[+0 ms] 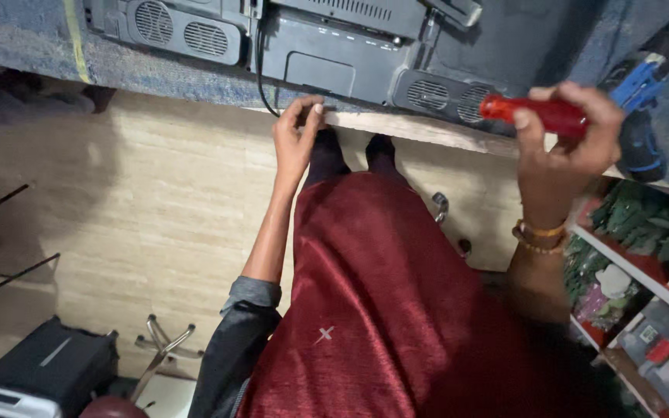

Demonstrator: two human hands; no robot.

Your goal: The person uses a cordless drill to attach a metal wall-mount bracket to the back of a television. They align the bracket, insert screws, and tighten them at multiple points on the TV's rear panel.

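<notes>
My right hand grips a screwdriver with a red translucent handle, held over the right end of a dark flat electronic unit that lies back-side-up on the grey carpeted bench. My left hand rests at the bench's wooden front edge, fingertips pinched together near a black cable; whether they hold anything small is too fine to tell. Round vent grilles show on the unit's back. My red garment fills the lower middle.
A blue and black cordless drill lies on the bench at the right. Shelves with green and mixed parts stand lower right. A black case and metal chair legs sit on the beige tiled floor at lower left.
</notes>
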